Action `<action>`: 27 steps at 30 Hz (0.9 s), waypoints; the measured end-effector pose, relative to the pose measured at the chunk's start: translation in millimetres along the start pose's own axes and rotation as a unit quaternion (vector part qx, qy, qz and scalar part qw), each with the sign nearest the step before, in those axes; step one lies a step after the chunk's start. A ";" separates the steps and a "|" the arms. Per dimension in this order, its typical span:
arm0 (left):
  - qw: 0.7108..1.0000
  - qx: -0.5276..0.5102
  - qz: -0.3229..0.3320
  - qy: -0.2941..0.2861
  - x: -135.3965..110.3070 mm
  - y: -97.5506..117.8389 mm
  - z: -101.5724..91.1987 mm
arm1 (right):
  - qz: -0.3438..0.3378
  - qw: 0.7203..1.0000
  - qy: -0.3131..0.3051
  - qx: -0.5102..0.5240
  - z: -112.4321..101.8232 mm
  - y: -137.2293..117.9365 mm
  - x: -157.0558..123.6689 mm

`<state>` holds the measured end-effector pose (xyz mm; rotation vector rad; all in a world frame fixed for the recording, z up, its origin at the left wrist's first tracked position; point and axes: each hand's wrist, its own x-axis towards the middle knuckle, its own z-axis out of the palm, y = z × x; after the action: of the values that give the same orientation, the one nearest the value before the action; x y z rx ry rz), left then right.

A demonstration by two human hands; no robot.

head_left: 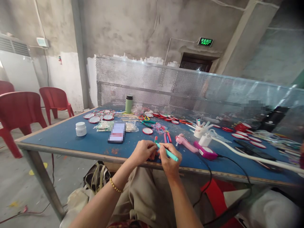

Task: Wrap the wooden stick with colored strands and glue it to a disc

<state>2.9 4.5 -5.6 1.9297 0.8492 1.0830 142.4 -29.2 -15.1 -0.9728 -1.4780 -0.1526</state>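
My right hand is closed round a teal pen, which slants from its tip near my left fingers down to the right. My left hand, with a gold bead bracelet on the wrist, is curled in a pinch at the pen's tip; what it pinches is too small to make out. Both hands hover over the near edge of the blue table. Just beyond them lie red and blue pens and a pink glue gun.
A white jar, a green flask, scissors, several round red-rimmed mirrors and a magenta device with a black cable lie on the table. A perforated metal screen stands behind. Red chairs stand at left.
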 end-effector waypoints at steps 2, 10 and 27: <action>1.000 -0.007 0.002 -0.002 0.3 -0.6 0.1 | 0.005 1.000 0.008 -0.001 -0.3 0.0 -0.6; 1.000 0.001 0.005 0.002 0.3 0.3 -0.2 | -0.008 1.000 -0.004 0.002 -0.6 -0.9 -0.6; 1.000 -0.003 0.009 -0.004 0.1 -1.4 0.0 | 0.019 1.000 0.013 0.001 -1.2 0.2 -2.8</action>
<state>2.7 5.3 -6.7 1.9391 0.8246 1.0873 143.0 -31.1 -17.3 -0.9926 -1.4344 -0.1351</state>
